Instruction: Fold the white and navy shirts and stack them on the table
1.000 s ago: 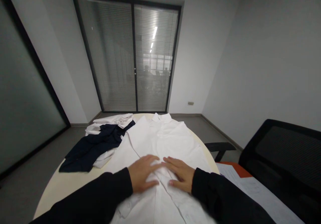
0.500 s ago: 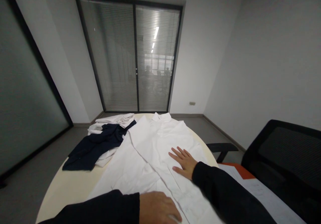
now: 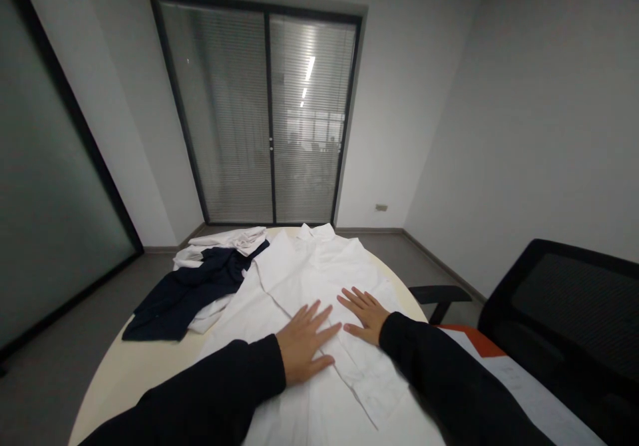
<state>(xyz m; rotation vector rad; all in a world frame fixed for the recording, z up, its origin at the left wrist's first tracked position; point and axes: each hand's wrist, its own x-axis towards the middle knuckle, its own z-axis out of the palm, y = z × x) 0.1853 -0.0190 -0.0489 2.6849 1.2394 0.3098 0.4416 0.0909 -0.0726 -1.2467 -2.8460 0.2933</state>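
A white collared shirt [image 3: 304, 279] lies spread on the round, pale table [image 3: 112, 379], its collar at the far edge. One sleeve runs diagonally down across its front. Over the middle of the shirt, my left hand [image 3: 307, 343] rests with fingers spread, lying across the sleeve. My right hand [image 3: 364, 314] is also flat with its fingers apart, on the shirt's right side. Neither hand grips the cloth. Dark sleeves cover both my forearms and hide part of the shirt's near end.
Left of the shirt lies a pile with a dark navy garment [image 3: 184, 296] on top of white clothing [image 3: 232, 238]. A black office chair [image 3: 564, 313] stands at the right, papers [image 3: 519, 383] and an orange item [image 3: 482, 341] beside it. Glass panels with blinds rise behind the table.
My left hand came back toward me to the shirt's near part, then went forward again to its middle. The right hand moved slightly forward and stayed flat. The sleeve now lies straighter.
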